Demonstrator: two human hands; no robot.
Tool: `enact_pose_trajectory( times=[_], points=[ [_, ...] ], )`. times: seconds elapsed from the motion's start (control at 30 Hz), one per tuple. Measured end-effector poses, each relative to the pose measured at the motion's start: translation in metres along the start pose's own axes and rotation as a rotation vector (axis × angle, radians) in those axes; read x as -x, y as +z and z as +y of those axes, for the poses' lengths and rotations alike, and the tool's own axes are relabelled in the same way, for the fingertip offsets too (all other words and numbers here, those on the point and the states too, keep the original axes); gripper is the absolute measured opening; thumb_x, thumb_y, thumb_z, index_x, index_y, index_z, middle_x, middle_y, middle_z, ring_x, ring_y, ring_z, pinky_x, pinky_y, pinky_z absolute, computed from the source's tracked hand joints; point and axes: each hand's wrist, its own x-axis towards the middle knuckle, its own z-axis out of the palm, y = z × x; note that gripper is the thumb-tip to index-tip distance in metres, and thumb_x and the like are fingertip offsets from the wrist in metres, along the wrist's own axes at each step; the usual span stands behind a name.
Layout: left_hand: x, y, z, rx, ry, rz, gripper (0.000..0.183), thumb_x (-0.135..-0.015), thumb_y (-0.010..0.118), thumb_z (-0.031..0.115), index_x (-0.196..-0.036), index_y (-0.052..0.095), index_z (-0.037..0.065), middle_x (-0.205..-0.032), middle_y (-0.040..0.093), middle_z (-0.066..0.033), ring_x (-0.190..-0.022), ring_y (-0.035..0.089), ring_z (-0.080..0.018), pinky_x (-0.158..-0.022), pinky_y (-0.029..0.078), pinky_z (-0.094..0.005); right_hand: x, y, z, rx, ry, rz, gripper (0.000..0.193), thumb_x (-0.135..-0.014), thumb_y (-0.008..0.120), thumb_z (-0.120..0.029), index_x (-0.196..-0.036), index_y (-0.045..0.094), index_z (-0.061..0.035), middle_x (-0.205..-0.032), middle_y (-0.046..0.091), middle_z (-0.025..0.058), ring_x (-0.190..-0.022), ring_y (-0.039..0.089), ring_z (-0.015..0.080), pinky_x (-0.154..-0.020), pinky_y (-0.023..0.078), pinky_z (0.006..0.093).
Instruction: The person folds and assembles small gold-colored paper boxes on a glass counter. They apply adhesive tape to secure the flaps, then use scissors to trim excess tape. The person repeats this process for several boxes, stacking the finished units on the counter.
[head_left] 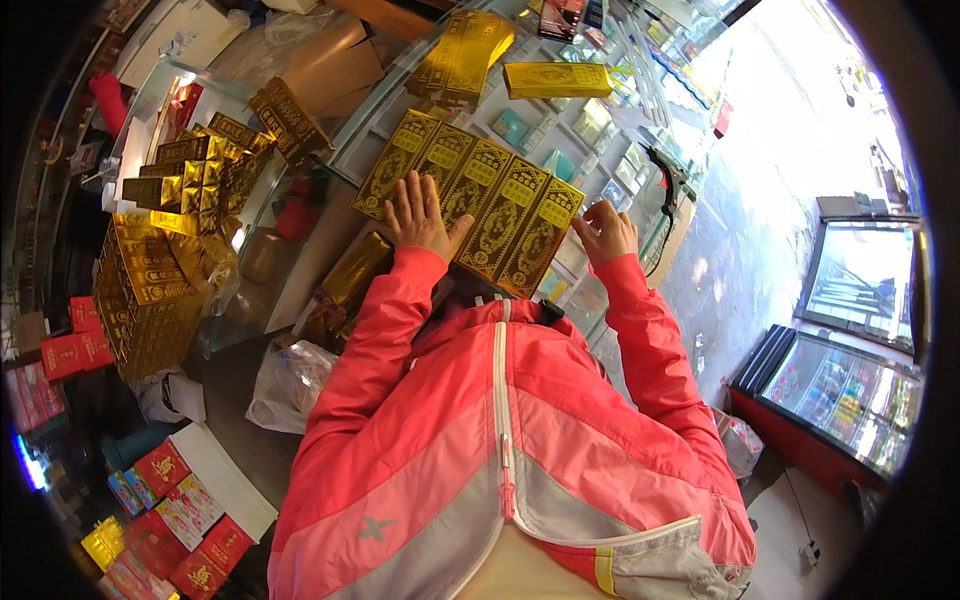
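Observation:
Side by side on the glass display counter [600,185] lies a row of several long gold boxes [480,196] with dark ornate patterns. My left hand [420,222] rests flat on the near-left part of this row, fingers spread. At the row's right end is my right hand [606,233], its fingers curled in and the thumb and fingertips close together by the last box's edge. Whatever may be between those fingertips is hidden. Another gold box [557,80] lies farther off on the glass, beside a stack of gold packs [462,55].
To the left, gold bar-shaped packs [185,185] pile above a big block of gold boxes [150,295]. A shiny gold pack [355,270] sits below my left forearm, near a clear plastic bag [292,385]. A black strap-like object [668,190] lies right of my right hand.

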Motion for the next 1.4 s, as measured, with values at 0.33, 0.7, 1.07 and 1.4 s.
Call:
enact_pose_trajectory(
  times=[0.33,0.7,1.07,1.4],
  points=[
    [-0.001,-0.001,-0.002,0.004,0.006,-0.029,0.091,-0.088,0.036,0.066,-0.149,0.004,0.007,-0.155,0.004,-0.017,-0.143,0.003,-0.0345,-0.112,0.005,-0.0542,0.009,0.015,0.007,-0.013,0.074,0.003,0.029,-0.078,0.068,-0.037,-0.089,0.058,-0.0121,-0.08,0.063,0.0033,-0.089,0.057,0.0236,-0.078,0.037,0.0375],
    [-0.036,-0.011,-0.018,0.032,0.015,0.04,0.096,-0.086,0.036,0.069,-0.148,0.007,0.002,-0.155,0.007,-0.0187,-0.143,0.005,-0.0319,-0.114,0.005,-0.049,0.006,0.021,0.011,-0.004,0.128,-0.094,0.027,-0.084,0.061,-0.042,-0.089,0.069,-0.0165,-0.077,0.068,0.0071,-0.087,0.06,0.0292,-0.081,0.041,0.0425],
    [-0.023,0.01,0.049,0.15,0.49,-0.06,0.107,-0.079,0.037,0.076,-0.146,0.009,-0.004,-0.154,0.007,-0.0218,-0.143,0.005,-0.0346,-0.115,0.006,-0.0464,-0.003,0.034,0.021,-0.052,-0.013,0.049,0.027,-0.082,0.064,-0.034,-0.091,0.071,-0.0094,-0.076,0.068,0.0141,-0.074,0.064,0.0316,-0.067,0.049,0.0398],
    [-0.013,0.008,0.135,-0.009,0.566,-0.213,0.098,-0.083,0.045,0.065,-0.146,0.013,-0.002,-0.155,0.007,-0.0158,-0.144,0.001,-0.0293,-0.115,0.0,-0.0446,-0.044,0.034,0.024,-0.089,0.041,0.038,0.025,-0.082,0.061,-0.035,-0.089,0.073,-0.0147,-0.079,0.067,0.0181,-0.084,0.06,0.0372,-0.078,0.048,0.0432]
  ],
)
